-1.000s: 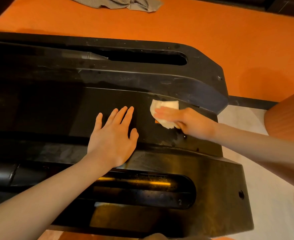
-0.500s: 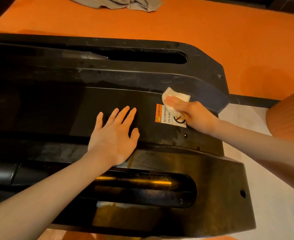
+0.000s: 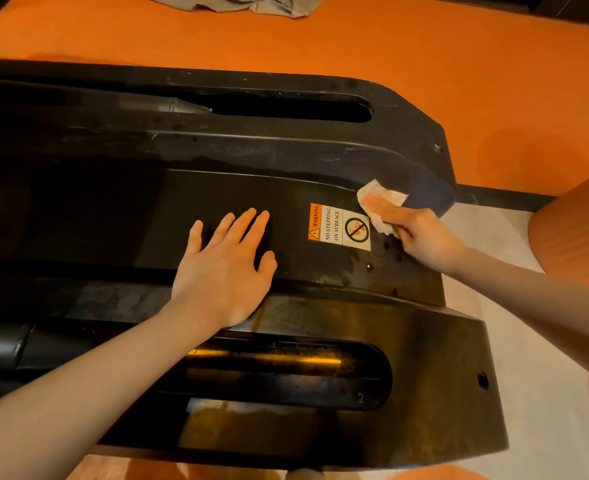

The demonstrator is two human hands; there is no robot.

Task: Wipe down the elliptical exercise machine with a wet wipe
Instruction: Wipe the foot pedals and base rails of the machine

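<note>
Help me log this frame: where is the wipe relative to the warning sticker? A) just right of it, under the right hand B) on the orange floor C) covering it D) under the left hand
A: the right hand presses the wipe onto the machine just right of the fully visible sticker.

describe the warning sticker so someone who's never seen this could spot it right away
Start at the big black machine base lying across the orange floor. On its flat middle panel, the sticker sits between the left hand and the right hand holding the white wipe. It is the only printed patch: white with an orange strip.
</note>
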